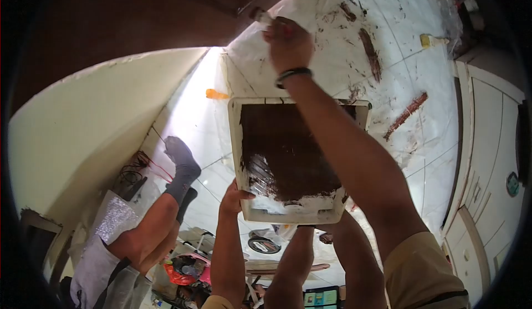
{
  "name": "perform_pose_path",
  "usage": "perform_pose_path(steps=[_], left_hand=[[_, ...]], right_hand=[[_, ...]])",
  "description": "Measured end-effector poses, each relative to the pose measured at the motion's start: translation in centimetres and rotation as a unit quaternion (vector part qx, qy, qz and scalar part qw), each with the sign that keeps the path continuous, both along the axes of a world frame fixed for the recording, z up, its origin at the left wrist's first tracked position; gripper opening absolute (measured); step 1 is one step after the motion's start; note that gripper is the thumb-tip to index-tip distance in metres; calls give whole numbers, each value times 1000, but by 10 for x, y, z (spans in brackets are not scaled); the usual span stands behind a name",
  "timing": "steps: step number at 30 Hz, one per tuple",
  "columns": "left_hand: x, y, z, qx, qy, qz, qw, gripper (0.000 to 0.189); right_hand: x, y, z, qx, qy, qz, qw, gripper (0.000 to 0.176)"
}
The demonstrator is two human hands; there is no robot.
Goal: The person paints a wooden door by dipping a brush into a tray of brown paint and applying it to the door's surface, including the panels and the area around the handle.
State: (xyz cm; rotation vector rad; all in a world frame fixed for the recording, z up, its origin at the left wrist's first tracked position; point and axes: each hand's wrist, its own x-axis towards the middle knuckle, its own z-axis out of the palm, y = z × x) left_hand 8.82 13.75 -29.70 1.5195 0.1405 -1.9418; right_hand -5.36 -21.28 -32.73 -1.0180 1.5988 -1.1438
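My right hand (289, 42), with a dark band on its wrist, is raised at the top centre, its fingers closed round the pale handle of a brush (260, 16). The brush's dark end is at the edge of a dark brown panel (138, 26). My left hand (235, 199) grips the lower left rim of a white tray (237, 159). Dark brown paint (282, 148) coats much of the tray's inside, with streaks over its lower left part. My right forearm passes over the tray's right side.
Another person's leg in a grey sock (180, 159) is at the left. Brown-stained sticks (407, 115) lie on the plastic-covered floor at the right. An orange object (216, 94) is left of the tray. White doors (487, 142) stand at the far right; a round black lid (264, 244) lies below.
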Motion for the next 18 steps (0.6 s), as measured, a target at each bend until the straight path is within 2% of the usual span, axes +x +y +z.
perform_pose_path(steps=[2,4,6,8,9,12,14,17,18], left_hand=[[0,8,5,1,-12,7,1000,70],[2,17,7,9,28,24,999,69],[-3,14,17,11,32,25,999,71],[-2,17,25,12,41,25,999,72],[-1,20,25,14,46,22,999,72],[2,16,37,15,52,19,998,70],[0,14,42,17,27,39,999,64],[6,11,55,18,50,38,998,69],[6,9,60,19,58,36,997,72]], right_hand=[[29,0,31,-21,73,10,997,18],[59,5,59,-19,-162,-50,985,22],[47,21,107,-14,-349,-64,935,27],[21,39,143,-21,-459,-51,887,31],[13,47,142,-51,-438,-65,895,28],[3,39,103,100,-327,-151,927,23],[14,19,69,105,-264,-126,951,24],[48,-2,66,62,-249,-104,961,21],[61,-2,76,-7,-245,-108,964,17]])
